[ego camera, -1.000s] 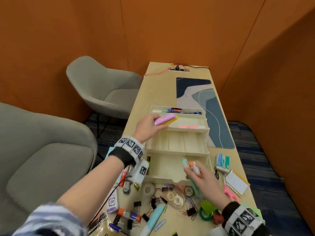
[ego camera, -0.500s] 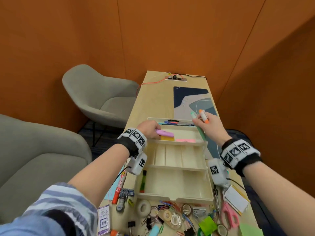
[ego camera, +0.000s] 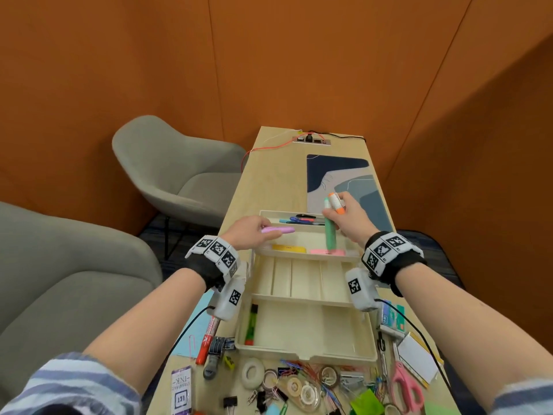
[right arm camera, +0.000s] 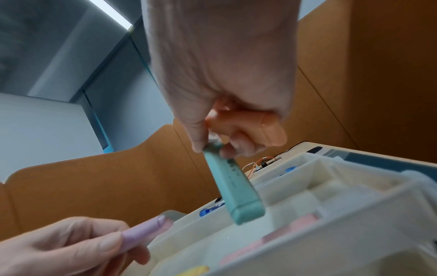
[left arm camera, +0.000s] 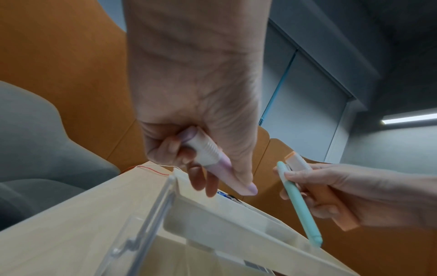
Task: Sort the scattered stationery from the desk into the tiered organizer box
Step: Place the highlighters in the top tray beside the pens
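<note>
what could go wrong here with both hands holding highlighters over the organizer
The right hand holds two at once, a green highlighter and an orange highlighter; releasing one may drop both. The green one hangs steeply into the organizer tier holding sticky notes and might land askew. The left hand holds its purple highlighter by one end; it could tip.

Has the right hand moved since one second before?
Yes. The right hand went from the organizer box's near edge to its far tiers.
</note>
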